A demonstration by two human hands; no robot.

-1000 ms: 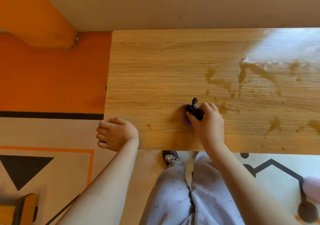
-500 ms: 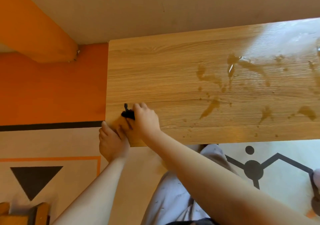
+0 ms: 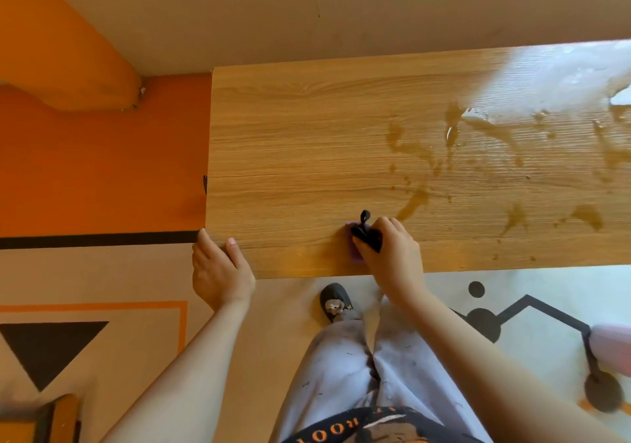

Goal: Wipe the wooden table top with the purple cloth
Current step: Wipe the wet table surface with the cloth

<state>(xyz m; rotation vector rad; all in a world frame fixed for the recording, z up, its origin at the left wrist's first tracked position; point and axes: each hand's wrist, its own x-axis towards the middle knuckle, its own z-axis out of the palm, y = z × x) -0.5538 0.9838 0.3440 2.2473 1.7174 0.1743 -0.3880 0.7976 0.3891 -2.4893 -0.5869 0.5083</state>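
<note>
The wooden table top (image 3: 307,142) fills the middle and right of the head view. Brown liquid streaks (image 3: 413,200) and a shiny wet patch (image 3: 553,84) lie on its right half. My right hand (image 3: 392,255) presses the purple cloth (image 3: 355,251) onto the table near the front edge; a dark loop and dark fabric of the cloth (image 3: 367,229) stick out under the fingers. My left hand (image 3: 218,272) grips the table's near left corner, thumb on top.
The table stands against a beige wall (image 3: 341,9). An orange floor area (image 3: 102,156) lies to the left, patterned flooring (image 3: 529,309) below. My legs (image 3: 358,374) and a dark slipper (image 3: 336,302) are under the front edge. A wooden piece (image 3: 51,418) sits bottom left.
My right hand slid the cloth left to the table's corner, then back right to the middle of the front edge. My left hand moved onto the corner and took hold of it.
</note>
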